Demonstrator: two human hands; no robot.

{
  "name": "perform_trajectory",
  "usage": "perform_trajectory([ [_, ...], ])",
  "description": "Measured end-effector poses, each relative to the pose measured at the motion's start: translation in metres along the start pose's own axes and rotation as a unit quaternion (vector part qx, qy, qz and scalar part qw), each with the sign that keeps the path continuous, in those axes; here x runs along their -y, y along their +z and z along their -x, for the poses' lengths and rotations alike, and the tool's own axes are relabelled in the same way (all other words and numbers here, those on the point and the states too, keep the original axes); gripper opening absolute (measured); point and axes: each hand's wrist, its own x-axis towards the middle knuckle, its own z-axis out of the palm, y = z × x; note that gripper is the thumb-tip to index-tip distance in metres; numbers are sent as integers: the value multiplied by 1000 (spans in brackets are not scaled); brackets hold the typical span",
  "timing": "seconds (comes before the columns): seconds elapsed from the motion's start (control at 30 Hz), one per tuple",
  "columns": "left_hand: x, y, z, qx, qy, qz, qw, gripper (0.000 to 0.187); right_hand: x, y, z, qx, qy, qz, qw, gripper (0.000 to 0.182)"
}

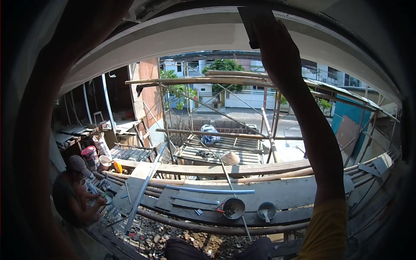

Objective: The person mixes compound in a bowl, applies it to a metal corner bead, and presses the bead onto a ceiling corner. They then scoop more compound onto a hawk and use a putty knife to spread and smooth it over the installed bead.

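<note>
My right hand (274,41) is raised overhead, its fingers closed on a dark flat blade (247,27) that looks like a scraper. The blade touches the pale curved ceiling trim (208,39). My left arm (82,30) reaches up at the left, and its hand is outside the picture. Below, on the scaffold boards, sit a dark bowl (234,209) of grey material with an orange-handled tool (220,211) at its edge, and a smaller grey bowl (261,209) holding a pale tool (266,216).
Metal channels (210,189) lie on the planks (286,190). Bamboo poles (190,81) cross ahead, and rubble (190,240) shows below. At the left a person in a cap (71,195) sits holding a bowl, near buckets (89,154). A straw hat (230,158) rests on a lower platform.
</note>
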Motion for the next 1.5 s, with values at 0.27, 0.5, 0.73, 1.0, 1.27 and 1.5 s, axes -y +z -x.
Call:
perform_trajectory([
  [0.27, 20, -27, -18, 43, 123, -346, 929, 31, 0, 10, -33, 44, 55, 85, 994, 42],
  [0.5, 33, -29, -21, 25, 186, -371, 909, 36, 13, 13, -37, 112, 65, 199, 971, 46],
  [0.73, 43, -34, -22, 3, 220, -396, 892, 31, 13, 22, -42, 94, 56, 183, 977, 48],
  [1.0, 53, -36, -28, -33, 188, -267, 945, 34, 30, 25, -25, 40, 56, 144, 987, 47],
  [1.27, 45, -56, -36, 55, 122, -231, 964, 36, 43, 26, -24, -28, 30, 43, 998, 45],
  [1.5, 45, -54, -30, 46, 188, -245, 950, 37, 45, 38, -54, 28, 115, 69, 991, 45],
])
